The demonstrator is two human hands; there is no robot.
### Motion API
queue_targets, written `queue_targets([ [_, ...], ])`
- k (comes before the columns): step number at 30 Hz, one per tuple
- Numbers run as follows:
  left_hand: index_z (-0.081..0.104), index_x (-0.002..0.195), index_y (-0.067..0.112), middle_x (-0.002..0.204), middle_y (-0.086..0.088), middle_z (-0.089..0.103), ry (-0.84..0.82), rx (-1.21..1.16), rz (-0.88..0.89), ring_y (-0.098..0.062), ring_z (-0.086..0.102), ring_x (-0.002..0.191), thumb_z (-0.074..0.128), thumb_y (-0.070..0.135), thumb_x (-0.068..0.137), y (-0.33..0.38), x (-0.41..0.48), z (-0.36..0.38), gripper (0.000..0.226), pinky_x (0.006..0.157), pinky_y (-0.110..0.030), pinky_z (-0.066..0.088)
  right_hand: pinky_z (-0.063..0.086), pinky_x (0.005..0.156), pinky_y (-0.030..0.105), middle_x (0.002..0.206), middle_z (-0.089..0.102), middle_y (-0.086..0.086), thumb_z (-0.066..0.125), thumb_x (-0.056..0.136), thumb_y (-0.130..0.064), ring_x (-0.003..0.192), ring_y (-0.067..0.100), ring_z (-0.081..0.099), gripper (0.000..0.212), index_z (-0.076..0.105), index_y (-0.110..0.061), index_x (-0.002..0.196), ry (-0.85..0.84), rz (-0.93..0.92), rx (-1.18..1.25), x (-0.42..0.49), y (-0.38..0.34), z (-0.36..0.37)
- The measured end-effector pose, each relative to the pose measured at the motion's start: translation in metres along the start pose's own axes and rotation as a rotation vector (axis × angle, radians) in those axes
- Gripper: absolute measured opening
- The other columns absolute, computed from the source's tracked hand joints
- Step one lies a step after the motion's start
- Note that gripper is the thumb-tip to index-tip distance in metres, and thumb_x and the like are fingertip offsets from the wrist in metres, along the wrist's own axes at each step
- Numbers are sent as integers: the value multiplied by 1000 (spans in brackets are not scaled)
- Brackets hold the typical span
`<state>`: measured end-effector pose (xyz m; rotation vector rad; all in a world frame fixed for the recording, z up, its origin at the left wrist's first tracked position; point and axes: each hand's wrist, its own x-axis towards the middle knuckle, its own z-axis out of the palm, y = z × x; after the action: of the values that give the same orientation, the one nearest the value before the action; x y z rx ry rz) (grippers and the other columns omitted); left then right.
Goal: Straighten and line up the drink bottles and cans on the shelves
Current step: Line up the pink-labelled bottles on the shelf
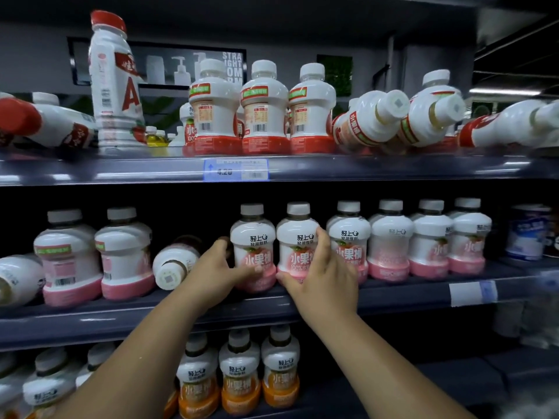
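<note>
Bottles (390, 237) with pink bases fill the middle shelf (90, 325). Your left hand (211, 273) grips one upright bottle (252, 234) low on its left side. Your right hand (325, 276) wraps the next bottle (298, 231), just beside it on the right. Both bottles stand near the shelf's front edge. Just left of your left hand, a tipped bottle (172, 264) lies cap outward in a gap in the row.
</note>
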<state>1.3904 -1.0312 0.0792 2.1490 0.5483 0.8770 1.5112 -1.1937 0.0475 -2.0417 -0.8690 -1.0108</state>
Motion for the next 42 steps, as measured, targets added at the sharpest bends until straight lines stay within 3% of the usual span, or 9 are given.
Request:
queue_targets([
  [4,58,103,28,101,15,70,-42,147,70,-2,64,93,80,52,72,6,-1,12,45,89,-37,51,48,89,46,126,65,13,77,64,-67,106,32,66,115,18,-13,147,-33,45,-50,1,11,-10],
  [9,54,103,31,100,16,69,-35,203,86,-7,64,93,73,60,75,4,-1,13,44,89,-41,52,31,108,42,153,40,4,60,85,-64,135,24,44,106,-13,-21,150,-154,42,-24,-1,10,-19],
  [13,48,106,33,102,15,67,-19,204,96,-13,64,96,68,64,75,3,-4,12,48,89,-42,52,32,106,39,148,46,4,64,86,-56,132,23,48,101,4,-14,154,-186,96,27,5,5,-23],
  [19,43,98,25,95,6,61,28,348,122,-24,60,94,63,58,85,12,-9,17,41,70,-35,41,36,99,39,128,63,8,72,81,-53,114,31,60,93,21,-12,145,-190,136,29,6,7,-25],
  [28,54,112,30,109,7,69,-59,343,180,-18,64,101,61,52,87,8,-14,1,34,86,-37,51,31,108,47,144,49,9,68,83,-56,129,30,48,97,12,-15,152,-195,112,-16,3,6,-31],
  [31,50,120,37,112,15,67,-58,338,235,-9,64,102,62,48,85,14,-29,-2,39,88,-37,53,34,107,54,138,50,11,78,75,-49,127,35,47,95,24,-20,148,-61,-29,87,-6,-1,-27],
  [34,47,136,38,127,24,54,15,278,289,3,54,114,70,38,85,19,-50,-13,56,98,-27,47,35,106,51,133,52,8,82,72,-41,123,30,47,91,30,-23,144,-33,-229,232,-13,-22,-16],
  [38,42,145,31,140,12,49,152,381,261,-7,51,122,70,37,86,11,-78,-48,66,100,-32,48,41,103,48,134,50,5,79,75,-38,123,28,48,81,36,-24,142,-104,-358,399,-18,-60,-4],
  [42,46,139,29,134,9,52,221,418,230,-10,52,122,69,35,86,-2,-100,-80,59,100,-35,47,41,105,44,133,48,3,76,79,-40,123,26,45,70,45,-21,139,-215,-402,405,-27,-93,4],
])
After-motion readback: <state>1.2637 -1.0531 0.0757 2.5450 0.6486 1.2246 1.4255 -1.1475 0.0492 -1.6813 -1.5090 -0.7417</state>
